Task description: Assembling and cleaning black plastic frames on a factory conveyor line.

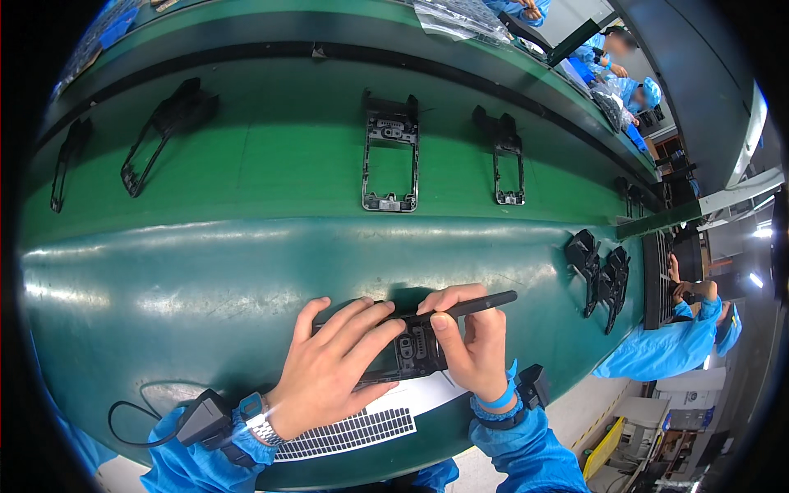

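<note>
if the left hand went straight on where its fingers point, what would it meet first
Probably the black rod pinched in the right hand, just ahead and rightward of the left hand, though depth is unclear there.

Along the green strip (304,168), four black plastic frames are lying well apart: a slim frame (78,135) and a slanted frame (177,108) toward its left end, a broad frame (391,127) at its middle and a smaller frame (506,138) right of that. On the near side of the strip, toward its right end, a black plastic housing (585,259) and a second housing (615,283) are resting side by side on the surface (164,287). Beyond the strip, a dark rail (271,52) is running along it and clear plastic wrapping (464,18) is lying farther back. Right of the strip, a blue-clad co-worker (666,345) is bending forward.
</note>
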`<move>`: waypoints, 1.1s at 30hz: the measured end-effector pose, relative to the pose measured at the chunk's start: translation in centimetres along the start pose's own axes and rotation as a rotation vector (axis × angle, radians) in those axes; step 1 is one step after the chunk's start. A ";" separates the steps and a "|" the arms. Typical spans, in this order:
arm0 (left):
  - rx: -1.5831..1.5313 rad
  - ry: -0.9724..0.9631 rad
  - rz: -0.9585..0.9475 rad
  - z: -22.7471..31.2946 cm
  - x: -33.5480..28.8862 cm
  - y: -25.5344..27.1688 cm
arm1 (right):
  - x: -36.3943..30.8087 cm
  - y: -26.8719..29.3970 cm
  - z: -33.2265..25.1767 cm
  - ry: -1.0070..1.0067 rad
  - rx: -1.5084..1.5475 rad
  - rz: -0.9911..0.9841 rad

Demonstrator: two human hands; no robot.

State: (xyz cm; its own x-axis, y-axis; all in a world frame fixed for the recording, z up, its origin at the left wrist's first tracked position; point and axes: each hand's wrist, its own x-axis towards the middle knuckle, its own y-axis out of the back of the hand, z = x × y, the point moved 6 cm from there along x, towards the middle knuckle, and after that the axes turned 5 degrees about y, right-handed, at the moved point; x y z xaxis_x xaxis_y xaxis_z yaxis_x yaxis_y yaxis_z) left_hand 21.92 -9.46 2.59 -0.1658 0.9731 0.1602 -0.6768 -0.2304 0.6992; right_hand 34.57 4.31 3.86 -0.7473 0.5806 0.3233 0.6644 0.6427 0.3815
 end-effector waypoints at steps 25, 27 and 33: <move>0.301 0.114 0.451 -2.9 3.8 11.8 | -1.8 6.8 2.7 0.077 0.541 0.813; 0.247 0.287 0.579 -8.5 6.2 15.1 | -1.7 6.4 2.8 0.090 0.567 0.798; 0.529 0.472 0.700 -18.7 9.1 17.7 | -1.3 5.5 2.9 0.047 0.530 0.746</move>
State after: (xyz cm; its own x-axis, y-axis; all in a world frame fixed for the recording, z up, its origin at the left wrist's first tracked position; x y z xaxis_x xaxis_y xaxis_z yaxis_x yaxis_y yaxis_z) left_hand -4.96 -4.86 3.40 -0.7511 0.4904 0.4421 0.0703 -0.6064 0.7921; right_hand 39.25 8.54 3.00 -0.1142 0.9237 0.3658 0.8858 0.2614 -0.3834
